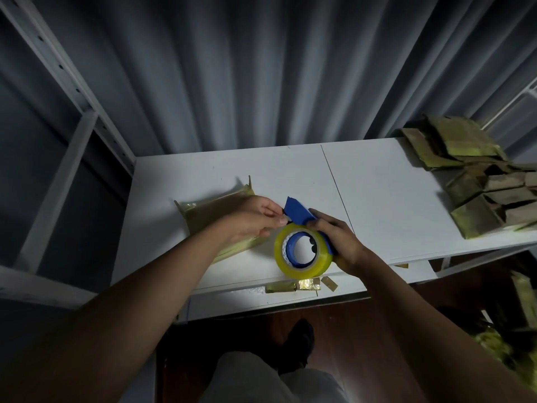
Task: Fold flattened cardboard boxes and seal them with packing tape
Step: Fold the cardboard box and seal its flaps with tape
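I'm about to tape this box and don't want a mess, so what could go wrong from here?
The left hand pinches at the tape end beside the blue dispenser's cutter; the fingers could get nicked. The tape roll hangs near the table edge and could drop. The box lies unheld, so it may shift.

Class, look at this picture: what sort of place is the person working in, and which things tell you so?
Probably a small packing or storage room: a white worktable, a pile of cardboard boxes on its right end, metal shelving, and a tape dispenser in the right hand.
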